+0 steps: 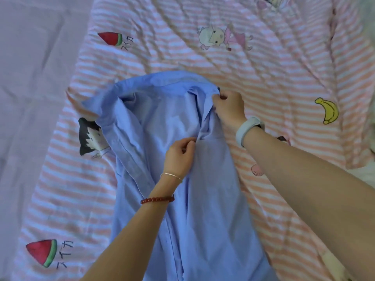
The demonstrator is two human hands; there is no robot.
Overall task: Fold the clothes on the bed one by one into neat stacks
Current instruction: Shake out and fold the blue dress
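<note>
Head view: blue shirt (162, 138) on the bed (284, 78).
Left hand (179, 157) pinches its front; right hand (229, 108) grips its collar.

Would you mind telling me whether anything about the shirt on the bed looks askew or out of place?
Yes: the blue shirt lies rumpled and bunched rather than flat, its collar twisted open. The right hand pinches the collar edge, and the left hand pinches fabric at mid-chest. Nothing looks damaged or spilled on the striped sheet.

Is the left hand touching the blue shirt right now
Touching. The head view shows the left hand pinching a fold of the blue shirt between thumb and fingers.
</note>
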